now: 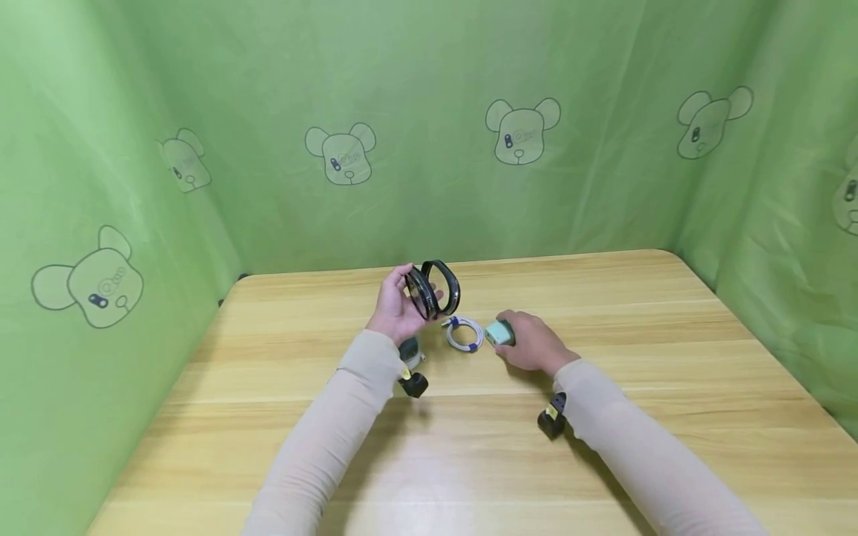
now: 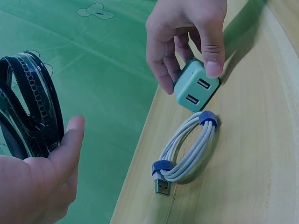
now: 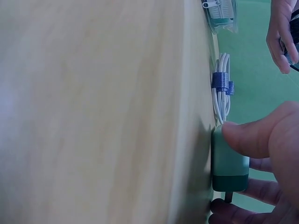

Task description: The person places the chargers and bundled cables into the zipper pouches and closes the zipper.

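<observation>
My left hand [image 1: 394, 309] holds up a black-rimmed zip case [image 1: 452, 286] with see-through panels; its two halves stand apart. In the left wrist view, the thumb runs along the lower edge of the case's black zip. On the right, my right hand [image 1: 535, 344] grips a mint-green USB wall charger [image 2: 190, 86] by its sides, low over the table. Two USB ports face the left wrist camera, and a dark prong [image 3: 228, 197] shows at the charger's other end. Right beside the charger lies a coiled white USB cable [image 2: 192, 161] bound with blue straps.
A small clear zip pouch [image 3: 221, 13] with pale contents lies under my left wrist, partly hidden in the head view. The wooden table [image 1: 670, 387] meets green curtains [image 1: 429, 208] with bear-head prints at the back and sides.
</observation>
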Tool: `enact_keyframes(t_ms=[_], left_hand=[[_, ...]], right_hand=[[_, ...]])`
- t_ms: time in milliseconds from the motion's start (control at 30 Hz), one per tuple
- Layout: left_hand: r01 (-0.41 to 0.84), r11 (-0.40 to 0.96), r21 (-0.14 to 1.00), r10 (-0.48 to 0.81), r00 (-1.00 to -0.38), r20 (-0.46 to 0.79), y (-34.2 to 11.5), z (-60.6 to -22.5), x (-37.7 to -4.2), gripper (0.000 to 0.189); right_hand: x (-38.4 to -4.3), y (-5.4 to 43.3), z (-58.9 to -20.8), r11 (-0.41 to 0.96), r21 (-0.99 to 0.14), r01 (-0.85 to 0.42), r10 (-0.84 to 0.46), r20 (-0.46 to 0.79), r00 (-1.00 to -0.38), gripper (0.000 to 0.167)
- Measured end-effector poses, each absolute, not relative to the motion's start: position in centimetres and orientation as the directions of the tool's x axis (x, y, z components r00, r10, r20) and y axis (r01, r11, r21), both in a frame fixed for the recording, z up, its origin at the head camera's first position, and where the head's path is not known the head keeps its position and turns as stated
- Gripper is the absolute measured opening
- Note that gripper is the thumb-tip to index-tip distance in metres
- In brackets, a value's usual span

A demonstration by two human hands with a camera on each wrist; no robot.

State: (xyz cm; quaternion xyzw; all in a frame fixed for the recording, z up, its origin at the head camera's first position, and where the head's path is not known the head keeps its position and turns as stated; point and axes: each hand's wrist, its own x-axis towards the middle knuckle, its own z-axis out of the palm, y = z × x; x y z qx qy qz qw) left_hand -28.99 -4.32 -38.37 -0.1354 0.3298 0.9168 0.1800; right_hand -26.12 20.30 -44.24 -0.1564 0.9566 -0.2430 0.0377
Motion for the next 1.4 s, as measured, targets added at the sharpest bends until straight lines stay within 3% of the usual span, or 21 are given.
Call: enact_keyframes(t_ms=[333, 767, 1000, 1200, 1400], left_hand=[[-0.416, -0.728, 0.545, 0.236, -0.899, -0.370, -4.4, -38.5, -28.8, 0.058], [-0.414, -0.729, 0.546, 0.243, -0.901, -0.360, -4.3, -38.7, -28.9, 0.038], [-0.416, -0.732, 0.539, 0.248, -0.900, -0.357, -4.3, -38.9, -29.1, 0.045], [-0.412, -0.741, 0.530, 0.257, -0.904, -0.343, -4.2, -38.8, -28.8, 0.068], [-0.418, -0.737, 0.530, 0.266, -0.902, -0.341, -4.2, -38.8, -28.8, 0.067]], right_hand=[[-26.2, 20.7, -44.0, 0.824, -0.493, -0.277, -0.308, 0.019, -0.951, 0.060], [-26.1, 21.1, -42.4, 0.809, -0.525, -0.265, -0.289, 0.038, -0.957, 0.063], [-26.2, 21.2, -41.5, 0.811, -0.517, -0.276, -0.289, 0.056, -0.956, 0.063], [-26.3, 21.2, -40.8, 0.813, -0.513, -0.275, -0.281, 0.068, -0.957, 0.063], [-26.3, 21.4, -40.2, 0.816, -0.505, -0.281, -0.281, 0.079, -0.957, 0.064]])
